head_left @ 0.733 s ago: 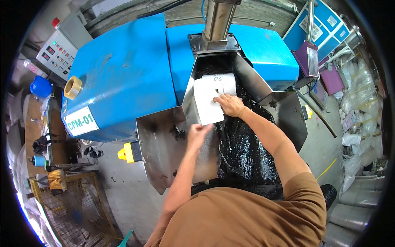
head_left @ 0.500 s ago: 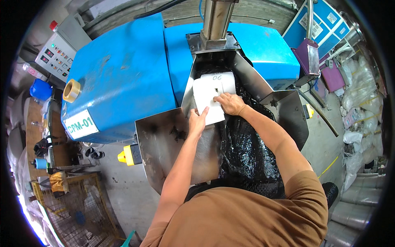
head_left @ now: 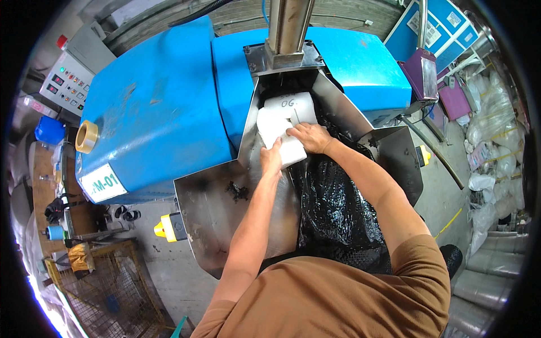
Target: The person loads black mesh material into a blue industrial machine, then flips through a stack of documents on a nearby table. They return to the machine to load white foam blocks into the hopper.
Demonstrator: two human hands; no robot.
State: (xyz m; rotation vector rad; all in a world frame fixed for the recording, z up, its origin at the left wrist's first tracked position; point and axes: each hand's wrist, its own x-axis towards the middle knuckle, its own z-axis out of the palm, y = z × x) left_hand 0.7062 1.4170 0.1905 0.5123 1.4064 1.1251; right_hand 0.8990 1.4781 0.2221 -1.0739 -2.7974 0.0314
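A white roll [head_left: 287,118], of plastic film or paper, lies in the narrow metal chute of the machine, with handwritten marks on its far part. My left hand [head_left: 271,159] grips the near left edge, thumb on top and the other fingers mostly hidden. On the right side, the fingers of my right hand [head_left: 310,137] are bent and press into the white material beside a small dark gap. Black plastic sheeting [head_left: 344,208] runs out of the chute under my right forearm and down toward my body.
The metal tray [head_left: 225,208] widens on both sides of the chute, with black scraps on its left part. Beyond stands a blue machine cover [head_left: 152,107] with a tape roll [head_left: 87,137] on it. A metal cylinder [head_left: 289,25] rises above the chute. Clear film bundles [head_left: 496,129] lie right.
The white material's near end, flat and straight-edged before, is now shorter and bunched under my hands. Both hands stay on it. The whole view has shifted slightly.
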